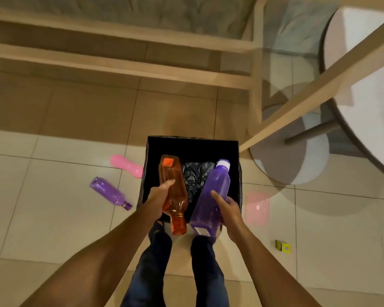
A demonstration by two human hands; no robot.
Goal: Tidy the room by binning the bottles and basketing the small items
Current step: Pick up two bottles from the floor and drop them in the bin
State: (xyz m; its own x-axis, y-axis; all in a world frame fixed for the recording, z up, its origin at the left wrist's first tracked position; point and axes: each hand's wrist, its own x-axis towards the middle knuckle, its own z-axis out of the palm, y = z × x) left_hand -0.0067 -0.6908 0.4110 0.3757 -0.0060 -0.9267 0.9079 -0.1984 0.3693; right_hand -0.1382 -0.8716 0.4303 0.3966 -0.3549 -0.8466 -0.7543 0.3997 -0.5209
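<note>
A black square bin (193, 144) with a dark liner stands on the tiled floor right in front of my feet. My left hand (159, 197) grips an orange bottle (172, 180), held over the bin with its cap end toward me. My right hand (227, 209) grips a purple bottle (213, 191) with a white cap, its cap pointing away over the bin. Another purple bottle (108, 192) and a pink bottle (125, 166) lie on the floor left of the bin.
A small yellow box (283, 246) lies on the floor to the right. A wooden-framed glass table (306, 94) stands behind and right of the bin, with a round white table (364, 89) beyond it. A faint pink shape (257, 207) shows on the tiles.
</note>
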